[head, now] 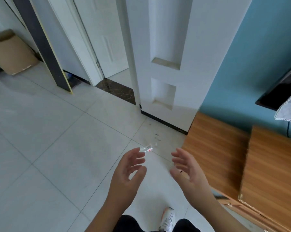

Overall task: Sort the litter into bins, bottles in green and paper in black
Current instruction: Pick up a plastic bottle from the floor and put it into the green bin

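I've got both hands out in front, palms turned toward each other, nothing held in either. Left hand (pixel 127 169) is spread wide w/ fingers loosely curled; right hand (pixel 185 169) is spread too, fingers pointing forward and a bit left.

The thing to go for is a small clear plastic bottle (pixel 147 148) w/ a red-and-white label, lying on its side on the pale tiled floor (pixel 49 131). It sits ahead of my hands, just past the left fingertips (pixel 136 150) as the head cam sees it. Can't tell if they touch it or merely overlap it in view; I'd guess the hand is above the floor and not yet at it. Long axis runs roughly lower-left to upper-right, what looks like the cap end toward the wooden cabinet (pixel 225 156). Frame's blurry, so that's approx.

Left hand is clearly the nearer one; right is off to the side, well apart from the bottle. So I'd reach forward and down w/ the left and close across the bottle's short width, i.e. square to that diagonal.

No green or black bin in view, and no paper litter either. A few dark specks lie on the tiles beyond the bottle. My white shoe (pixel 168 220) shows at the bottom edge.
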